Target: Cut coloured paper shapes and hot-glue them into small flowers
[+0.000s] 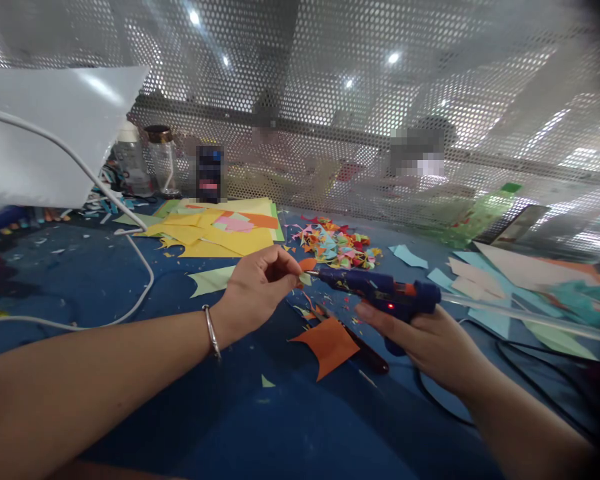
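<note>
My right hand (415, 337) is wrapped round the grip of a blue hot glue gun (365, 285), whose small red light glows and whose clear glue stick (510, 310) sticks out behind. The nozzle points left and meets a small piece of paper (305, 278), pale green and orange, at my left fingertips. My left hand (260, 283) pinches that piece between thumb and forefinger. Below the nozzle, an orange paper scrap (330, 347) with curved edges lies over a dark-handled tool (373, 357), partly hidden. A pale green paper (211, 281) lies behind my left wrist.
Yellow paper sheets (220, 243) are stacked at the back, beside a heap of colourful paper bits (337, 243). More cut papers (495, 283) lie right, near a black cable (445, 407). A white cable (145, 287) loops left. Bottles (163, 163) stand before a perforated screen (310, 73).
</note>
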`<state>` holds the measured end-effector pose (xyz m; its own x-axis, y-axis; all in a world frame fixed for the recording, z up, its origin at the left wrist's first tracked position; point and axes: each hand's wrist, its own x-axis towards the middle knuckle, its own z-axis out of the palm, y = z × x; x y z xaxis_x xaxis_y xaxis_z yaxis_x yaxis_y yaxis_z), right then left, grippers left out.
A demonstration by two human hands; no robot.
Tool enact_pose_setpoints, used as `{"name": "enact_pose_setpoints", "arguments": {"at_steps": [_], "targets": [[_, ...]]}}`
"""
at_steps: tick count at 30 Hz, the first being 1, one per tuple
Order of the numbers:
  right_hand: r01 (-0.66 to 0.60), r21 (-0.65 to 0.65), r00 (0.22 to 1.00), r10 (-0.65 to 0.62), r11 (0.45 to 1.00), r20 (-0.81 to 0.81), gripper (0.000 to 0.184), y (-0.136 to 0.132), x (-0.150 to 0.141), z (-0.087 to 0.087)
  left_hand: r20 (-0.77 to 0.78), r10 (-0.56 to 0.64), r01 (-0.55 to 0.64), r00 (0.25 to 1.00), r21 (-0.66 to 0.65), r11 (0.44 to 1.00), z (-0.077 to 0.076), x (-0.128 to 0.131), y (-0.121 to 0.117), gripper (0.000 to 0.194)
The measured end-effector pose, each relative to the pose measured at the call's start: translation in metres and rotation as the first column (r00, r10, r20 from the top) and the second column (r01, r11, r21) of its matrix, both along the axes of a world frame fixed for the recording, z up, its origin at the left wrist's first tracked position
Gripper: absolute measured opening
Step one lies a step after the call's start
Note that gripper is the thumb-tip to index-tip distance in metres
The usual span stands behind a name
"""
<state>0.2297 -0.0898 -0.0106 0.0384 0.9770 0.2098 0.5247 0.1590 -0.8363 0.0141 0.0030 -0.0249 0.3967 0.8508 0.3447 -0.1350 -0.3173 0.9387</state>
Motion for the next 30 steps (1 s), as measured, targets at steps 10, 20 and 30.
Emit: {"name": "enact_pose_setpoints", "arguments": {"at_steps": [10,20,30], "targets": [[0.019,0.077,0.998,-0.014,0.997,-0.063,0.033,-0.01,-0.016,0.004,-0.023,0.008,-0.008,1.0,-0.003,1.0,-0.001,0.0,0.0,0.007],[0.0,-0.063,0.996,-0.005,0.998,-0.085,0.033,-0.006,-0.014,0.006,-0.021,0.011,-0.011,1.0,-0.025,1.0,0.002,0.0,-0.001,0.008],[0.063,-0.022,0.993,-0.065,0.998,-0.099,0.027,-0.01,-0.017,0.006,-0.005,0.005,-0.005,1.0,-0.015,1.0,-0.001,0.0,0.0,0.008]]}}
